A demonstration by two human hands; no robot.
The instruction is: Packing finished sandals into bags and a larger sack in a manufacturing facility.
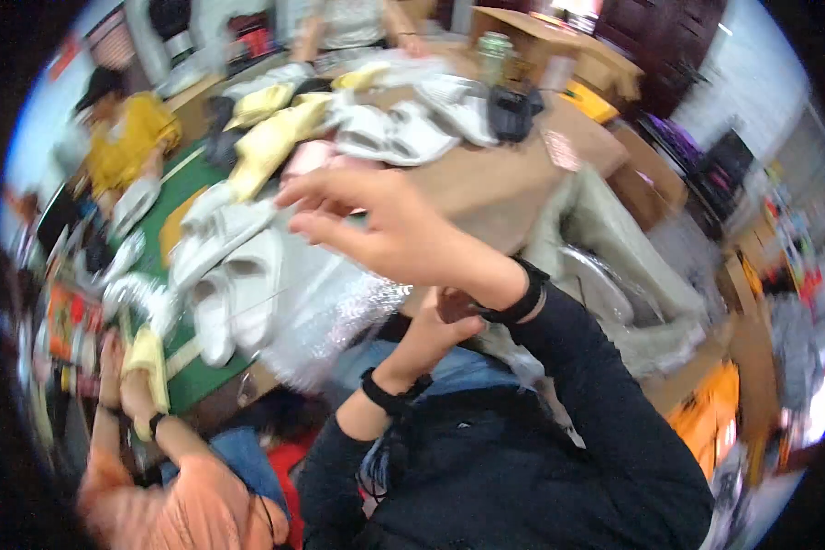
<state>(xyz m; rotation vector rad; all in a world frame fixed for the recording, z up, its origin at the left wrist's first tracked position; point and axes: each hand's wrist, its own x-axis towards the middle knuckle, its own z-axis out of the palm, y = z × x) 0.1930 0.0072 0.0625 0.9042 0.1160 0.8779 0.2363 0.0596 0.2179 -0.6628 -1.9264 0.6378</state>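
Note:
My right hand (376, 215) reaches leftward above the table, its thumb and fingers apart and holding nothing. Below it lies a clear plastic bag (335, 316). Closest to its fingertips are several white slippers (253, 284). My left hand (431, 339) is near my body, just under the right wrist. Its thumb shows, but the right wrist hides most of its fingers. Further back, yellow slippers (275, 142), a pink slipper (310, 158) and more white slippers (399, 133) lie heaped together.
At my left a person in orange (192, 500) handles a yellow slipper (144, 371). Another in yellow (128, 137) sits far left, and someone stands behind the heap. A clear bottle (495, 57) stands at the back. A large plastic sack (642, 266) and an orange bag (710, 412) are right.

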